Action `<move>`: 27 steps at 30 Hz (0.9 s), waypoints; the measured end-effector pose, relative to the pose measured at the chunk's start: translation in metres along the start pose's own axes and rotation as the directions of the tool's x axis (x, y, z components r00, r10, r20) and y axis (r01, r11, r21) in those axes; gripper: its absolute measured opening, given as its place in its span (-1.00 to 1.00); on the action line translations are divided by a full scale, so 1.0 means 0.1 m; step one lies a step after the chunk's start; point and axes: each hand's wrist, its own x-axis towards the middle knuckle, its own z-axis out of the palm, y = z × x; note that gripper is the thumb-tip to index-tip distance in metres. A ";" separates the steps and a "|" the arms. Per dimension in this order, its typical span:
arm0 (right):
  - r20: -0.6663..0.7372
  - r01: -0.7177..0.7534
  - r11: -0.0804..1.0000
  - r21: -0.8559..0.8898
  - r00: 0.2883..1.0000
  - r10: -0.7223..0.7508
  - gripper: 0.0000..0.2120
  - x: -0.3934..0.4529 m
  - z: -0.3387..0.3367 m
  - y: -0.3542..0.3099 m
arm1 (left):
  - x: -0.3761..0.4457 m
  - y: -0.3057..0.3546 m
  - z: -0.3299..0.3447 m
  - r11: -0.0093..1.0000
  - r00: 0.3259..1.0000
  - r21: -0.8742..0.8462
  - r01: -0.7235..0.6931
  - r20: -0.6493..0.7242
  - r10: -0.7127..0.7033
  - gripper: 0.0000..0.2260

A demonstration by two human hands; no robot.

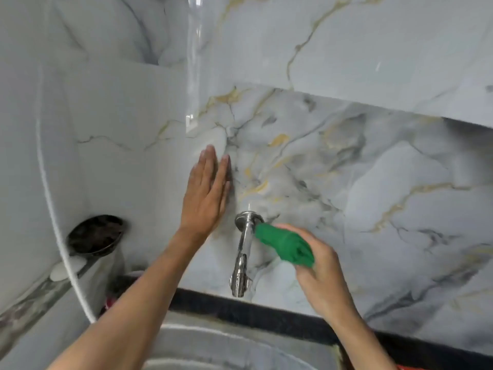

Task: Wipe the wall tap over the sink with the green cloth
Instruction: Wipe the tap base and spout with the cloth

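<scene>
A chrome wall tap (242, 252) juts from the marble-patterned wall, spout pointing down over the steel sink (213, 348). My right hand (322, 273) grips a bunched green cloth (284, 243), and the cloth's tip presses against the upper right side of the tap near its round wall flange. My left hand (206, 193) lies flat on the wall tiles just up and left of the tap, fingers straight and slightly spread, holding nothing.
A dark round soap dish (96, 235) sits on a ledge at the left with a pale soap bar (68, 267) below it. A white hose (57, 228) curves down the left wall. A black counter edge (266, 313) runs behind the sink.
</scene>
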 end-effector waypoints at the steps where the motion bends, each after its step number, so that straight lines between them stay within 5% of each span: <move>1: 0.104 0.135 0.982 -0.128 0.987 -0.123 -0.27 0.23 0.07 -0.09 | 0.01 -0.09 0.19 0.995 0.998 0.090 -0.048 -0.030 0.050 -0.47; 5: 0.561 0.553 0.669 -0.496 0.793 -0.239 -0.33 0.93 0.52 -0.21 | -0.02 -0.29 0.61 0.973 0.962 0.218 -0.080 -0.238 0.132 -0.45; 8: 0.662 0.642 0.407 -0.650 0.741 -0.111 -0.58 1.08 0.84 -0.20 | -0.01 -0.33 0.67 0.969 0.945 0.229 -0.097 -0.285 0.162 -0.45; 10: 0.692 0.660 0.331 -0.674 0.722 -0.031 -0.73 1.08 0.92 -0.19 | 0.01 -0.33 0.66 0.968 0.943 0.237 -0.087 -0.294 0.157 -0.44; 15: 0.622 0.506 0.556 -0.659 0.783 0.025 -0.77 1.07 0.77 -0.05 | 0.03 -0.31 0.63 0.968 0.931 0.241 -0.072 -0.332 0.152 -0.44; 17: 0.540 0.381 0.659 -0.648 0.840 0.045 -0.62 1.00 0.69 0.00 | 0.04 -0.30 0.63 0.966 0.926 0.245 -0.077 -0.341 0.161 -0.45; 22: 0.236 0.096 0.875 -0.475 0.971 0.022 -0.29 0.75 0.59 0.19 | 0.04 -0.30 0.62 0.964 0.917 0.251 -0.081 -0.362 0.171 -0.45; 27: -0.058 -0.118 0.979 -0.165 0.992 0.110 -0.23 0.55 0.69 0.42 | 0.04 -0.30 0.64 0.964 0.913 0.252 -0.086 -0.367 0.177 -0.45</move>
